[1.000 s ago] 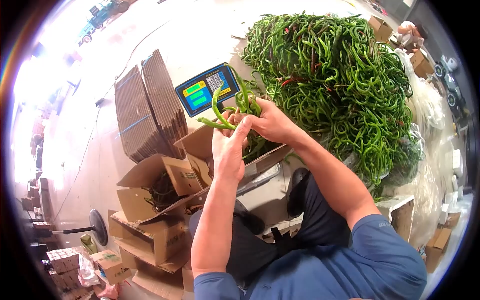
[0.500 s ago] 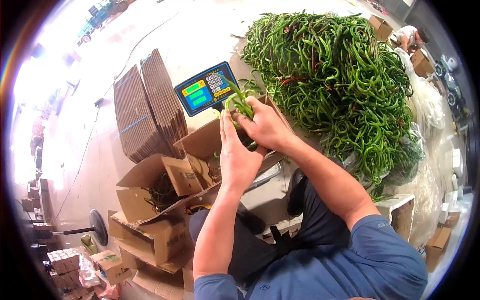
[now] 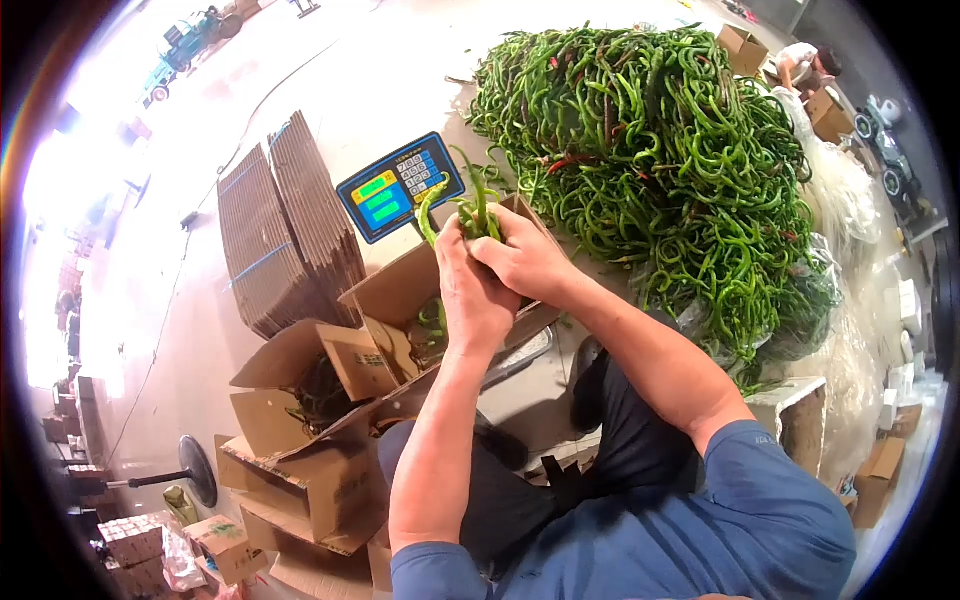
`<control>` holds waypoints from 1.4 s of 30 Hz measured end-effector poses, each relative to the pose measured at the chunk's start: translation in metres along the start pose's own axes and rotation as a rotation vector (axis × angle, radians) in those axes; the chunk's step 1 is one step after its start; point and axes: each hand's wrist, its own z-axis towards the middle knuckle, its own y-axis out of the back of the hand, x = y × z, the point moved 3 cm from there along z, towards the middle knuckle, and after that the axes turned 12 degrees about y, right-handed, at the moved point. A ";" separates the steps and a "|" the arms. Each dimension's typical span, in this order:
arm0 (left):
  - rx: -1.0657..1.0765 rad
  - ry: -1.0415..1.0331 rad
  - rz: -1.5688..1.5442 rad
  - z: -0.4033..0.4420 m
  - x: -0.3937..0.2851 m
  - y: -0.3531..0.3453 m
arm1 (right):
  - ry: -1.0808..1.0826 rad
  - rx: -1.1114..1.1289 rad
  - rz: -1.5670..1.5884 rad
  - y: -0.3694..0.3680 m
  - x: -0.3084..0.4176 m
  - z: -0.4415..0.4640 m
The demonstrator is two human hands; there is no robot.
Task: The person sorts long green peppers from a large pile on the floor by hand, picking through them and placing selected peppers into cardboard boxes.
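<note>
Both my hands meet above an open cardboard box [image 3: 385, 290] in the head view. My left hand [image 3: 472, 295] is closed around green chili peppers [image 3: 478, 215], whose curved ends stick up past the fingers. Pressed against it, my right hand [image 3: 530, 258] grips the same bunch from the other side. A few more green peppers show inside the box below my left hand. Just behind the peppers stands a scale display [image 3: 400, 187] with lit green readouts and a keypad. To the right lies a large heap of green chili peppers [image 3: 650, 170] with some red ones.
Flattened cardboard bundles [image 3: 285, 225] stand at the left. Another open box [image 3: 285, 395] holds dark stems or peppers. More cartons [image 3: 310, 490] and a fan [image 3: 198, 470] are at lower left. Clear plastic sheeting [image 3: 850, 220] lies right of the heap. A person [image 3: 805, 65] bends beside boxes at far right.
My left hand has curled from flat fingers to a closed grip round the peppers. The bunch spreads more upright, with one pepper now leaning left. The view has shifted slightly.
</note>
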 end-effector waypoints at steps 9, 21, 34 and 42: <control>0.169 0.403 -0.945 0.007 0.004 -0.013 | 0.040 0.146 -0.226 0.008 0.020 -0.015; 0.161 0.544 -1.119 0.013 -0.012 -0.026 | 0.180 0.074 -0.436 0.032 0.030 -0.020; -0.096 -0.241 0.412 0.012 -0.021 -0.015 | 0.009 -0.091 -0.041 0.064 0.028 -0.021; -0.097 -0.264 0.508 0.012 -0.023 -0.014 | 0.045 -0.130 -0.235 0.068 0.037 -0.023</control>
